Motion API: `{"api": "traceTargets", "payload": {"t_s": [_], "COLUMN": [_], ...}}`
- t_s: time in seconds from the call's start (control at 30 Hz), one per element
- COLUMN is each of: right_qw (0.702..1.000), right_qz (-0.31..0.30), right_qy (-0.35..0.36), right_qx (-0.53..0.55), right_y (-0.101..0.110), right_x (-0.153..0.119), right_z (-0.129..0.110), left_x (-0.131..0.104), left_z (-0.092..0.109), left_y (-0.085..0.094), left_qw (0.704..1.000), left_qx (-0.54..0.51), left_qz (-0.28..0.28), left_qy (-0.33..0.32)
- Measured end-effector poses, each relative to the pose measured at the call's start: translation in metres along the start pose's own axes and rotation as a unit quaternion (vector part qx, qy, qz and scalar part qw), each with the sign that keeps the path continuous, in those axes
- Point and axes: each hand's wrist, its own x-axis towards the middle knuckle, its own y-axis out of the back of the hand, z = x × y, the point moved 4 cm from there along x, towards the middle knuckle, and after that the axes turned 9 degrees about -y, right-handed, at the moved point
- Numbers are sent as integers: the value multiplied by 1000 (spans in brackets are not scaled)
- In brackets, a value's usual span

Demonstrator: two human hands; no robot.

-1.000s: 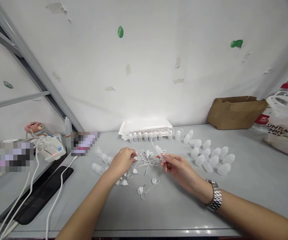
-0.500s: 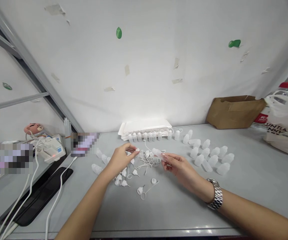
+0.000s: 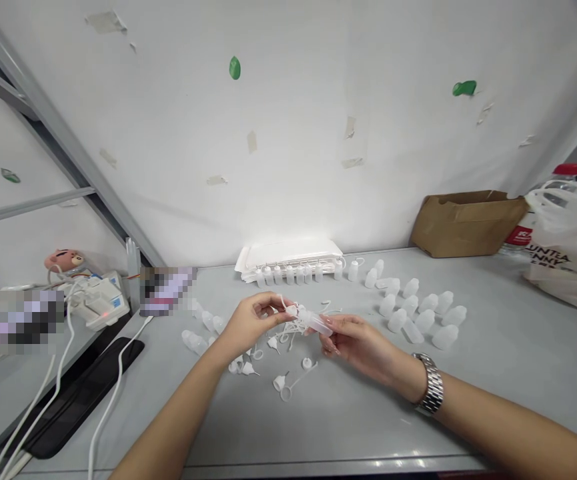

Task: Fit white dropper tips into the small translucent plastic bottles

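My right hand (image 3: 351, 337) holds a small translucent squeeze bottle (image 3: 317, 323), tilted with its neck toward the left. Between the thumb and fingertips of my left hand (image 3: 258, 323) is a white cap (image 3: 292, 311), at the bottle's neck; whether the two are joined I cannot tell. Under the hands lies a pile of white ring straps (image 3: 295, 328). Nearer me are loose white needle-tip caps (image 3: 279, 382), some with thin metal tips showing. Several open bottles (image 3: 425, 321) stand or lie to the right, and others (image 3: 195, 341) lie beside my left hand.
A row of capped bottles (image 3: 289, 275) stands before a stack of white packets (image 3: 293, 252) near the wall. A cardboard box (image 3: 468, 227) and a plastic bag (image 3: 568, 240) occupy the back right. Left are a black phone (image 3: 83, 393), cables and a white power strip (image 3: 101, 300).
My left hand has moved right with the white cap, bringing it to the bottle's neck. My right hand stays nearly in place, and the bottle has tipped slightly.
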Motion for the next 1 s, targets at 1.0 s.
{"api": "traceTargets", "payload": {"t_s": [1.0], "right_qw": [894], "right_qz": [198], "right_qy": [158], "right_qx": [-369], "right_y": [5], "right_x": [-10], "right_z": [-12], "left_x": [-5], "left_z": [-2], "left_y": [-11], "left_qw": [967], "left_qx": [-239], "left_qz": [56], "left_qy": [68]}}
